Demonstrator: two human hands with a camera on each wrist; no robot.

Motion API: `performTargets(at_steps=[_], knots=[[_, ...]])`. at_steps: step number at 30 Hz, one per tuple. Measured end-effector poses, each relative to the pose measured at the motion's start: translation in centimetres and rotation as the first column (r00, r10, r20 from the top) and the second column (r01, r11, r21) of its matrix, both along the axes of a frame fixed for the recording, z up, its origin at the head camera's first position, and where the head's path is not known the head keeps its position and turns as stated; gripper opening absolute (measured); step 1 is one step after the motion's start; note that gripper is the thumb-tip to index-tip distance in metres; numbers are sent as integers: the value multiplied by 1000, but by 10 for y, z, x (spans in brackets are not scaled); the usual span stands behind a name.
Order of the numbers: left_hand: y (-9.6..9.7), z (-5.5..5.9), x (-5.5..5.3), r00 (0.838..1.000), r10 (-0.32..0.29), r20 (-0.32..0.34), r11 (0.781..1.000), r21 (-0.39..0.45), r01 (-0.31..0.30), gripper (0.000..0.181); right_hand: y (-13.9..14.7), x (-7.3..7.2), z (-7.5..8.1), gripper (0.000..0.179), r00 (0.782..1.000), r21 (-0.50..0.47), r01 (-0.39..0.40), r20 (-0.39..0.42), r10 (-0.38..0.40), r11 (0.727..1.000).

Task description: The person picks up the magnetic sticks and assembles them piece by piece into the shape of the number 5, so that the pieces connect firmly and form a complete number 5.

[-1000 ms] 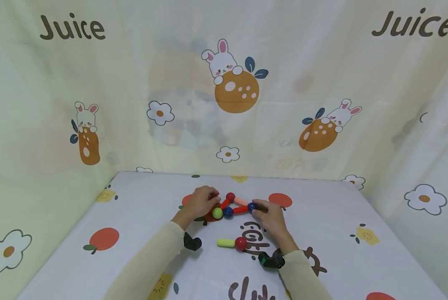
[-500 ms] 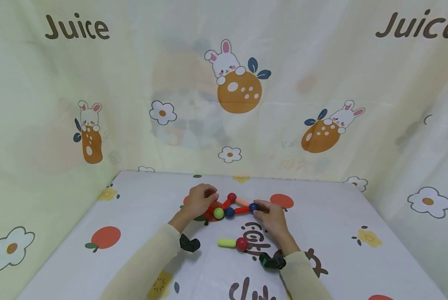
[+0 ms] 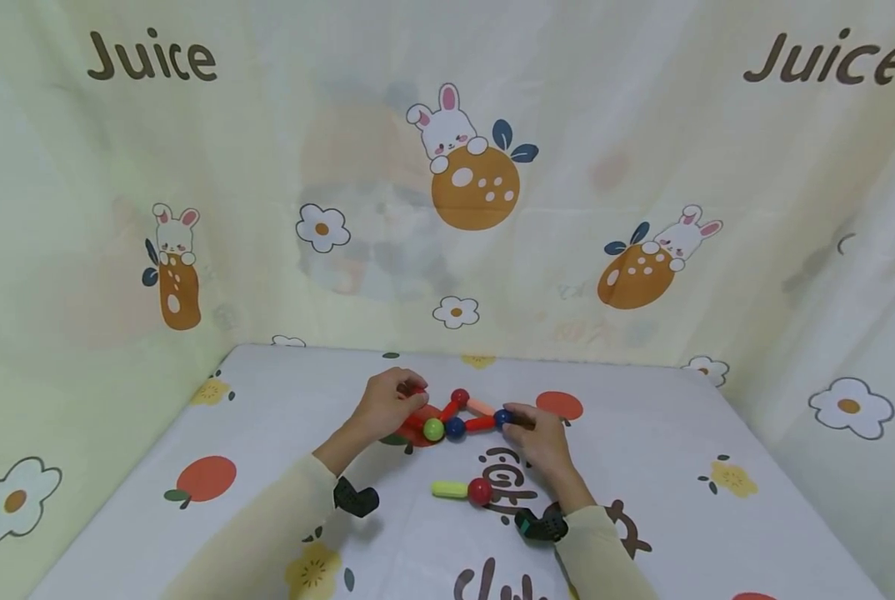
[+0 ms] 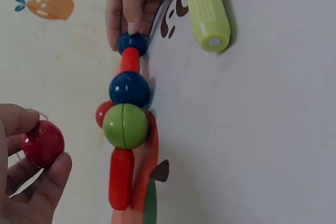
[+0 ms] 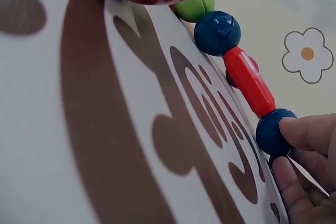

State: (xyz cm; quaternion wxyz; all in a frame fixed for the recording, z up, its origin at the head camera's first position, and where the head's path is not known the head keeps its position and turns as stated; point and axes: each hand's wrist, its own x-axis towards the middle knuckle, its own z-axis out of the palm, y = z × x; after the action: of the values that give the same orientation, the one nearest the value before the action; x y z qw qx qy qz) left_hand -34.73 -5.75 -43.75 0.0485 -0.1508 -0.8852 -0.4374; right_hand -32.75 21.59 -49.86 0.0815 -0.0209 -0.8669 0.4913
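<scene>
My left hand (image 3: 390, 406) pinches a red ball (image 4: 43, 144) between thumb and fingers, apart from the other pieces. Close to it, a short red rod (image 4: 121, 179) sticks out from a green ball (image 4: 125, 126). Beside the green ball is a blue ball (image 3: 455, 428), joined by another red rod (image 3: 481, 424) to a second blue ball (image 5: 275, 132). My right hand (image 3: 542, 439) holds this second blue ball with thumb and fingers. Behind, a pink rod (image 3: 481, 407) and a further red ball (image 3: 459, 397) make a triangle with the row.
Nearer to me on the table lies a yellow-green rod (image 3: 449, 490) attached to a red ball (image 3: 481, 492). The tablecloth (image 3: 642, 467) is white with printed fruit and lettering. A patterned curtain (image 3: 387, 167) closes off the back and sides.
My left hand has drawn a little to the left, away from the green ball, with the red ball in its fingers. The right hand stays at the blue ball.
</scene>
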Motion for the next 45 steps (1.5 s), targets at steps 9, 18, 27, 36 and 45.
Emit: performTargets(at_steps=[9, 18, 27, 36, 45], knots=[[-9, 5, 21, 992, -128, 0, 992, -8, 128, 21, -2, 2, 1, 39, 1000, -10, 15, 21, -15, 1000], [-18, 2, 42, 954, -297, -30, 955, -37, 296, 19, 0, -1, 1, 39, 999, -11, 0, 44, 1, 1000], [-23, -6, 53, 907, -415, 71, 900, -115, 421, 25, 0, -1, 5, 40, 997, -41, -7, 75, 10, 999], [-18, -19, 64, 903, -403, 147, 894, -149, 423, 26, 1, 0, 5, 40, 997, -45, -21, 79, 25, 999], [-14, -21, 71, 904, -404, 138, 889, -174, 424, 28, 0, -2, 5, 40, 997, -47, -12, 79, 16, 999]])
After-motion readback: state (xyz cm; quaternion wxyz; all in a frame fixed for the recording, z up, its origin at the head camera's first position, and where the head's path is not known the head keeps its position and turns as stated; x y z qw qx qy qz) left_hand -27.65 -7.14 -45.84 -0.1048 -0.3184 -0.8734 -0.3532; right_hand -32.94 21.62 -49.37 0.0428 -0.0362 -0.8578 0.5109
